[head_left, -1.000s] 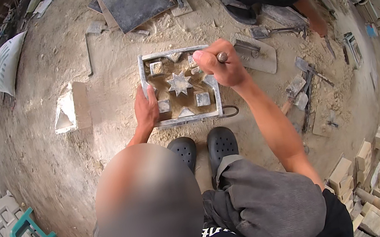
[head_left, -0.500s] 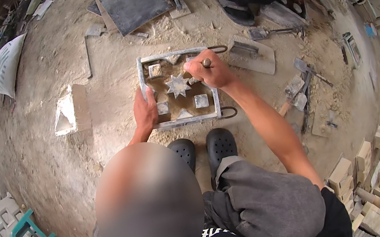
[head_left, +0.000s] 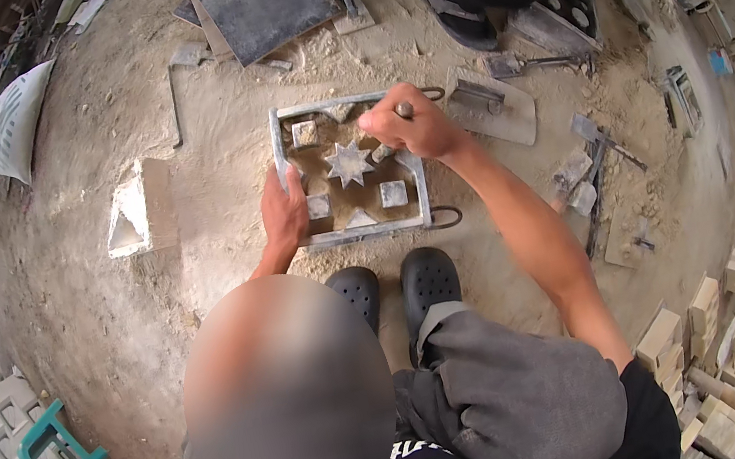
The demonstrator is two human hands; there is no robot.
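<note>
A square metal mould frame (head_left: 280, 137) lies on the sandy ground in front of my two black clogs (head_left: 397, 285). Inside it sit a star-shaped piece (head_left: 347, 163) and small square and triangular blocks. My left hand (head_left: 284, 213) rests on the frame's left edge, fingers curled over it. My right hand (head_left: 404, 128) is closed around a thin metal rod (head_left: 403, 109) over the upper right part of the mould, next to the star. The rod's lower end is hidden by my fist.
A white triangular block (head_left: 133, 222) stands to the left. A dark square slab (head_left: 264, 2) lies behind the mould, a trowel (head_left: 487, 100) and tools to the right. Another person in black crouches at the top. Patterned tiles and a green stool (head_left: 58, 451) lie at lower left, stacked blocks at right.
My right hand with the rod has moved left and down, from the frame's right edge to over the mould interior. My left hand stays on the left edge.
</note>
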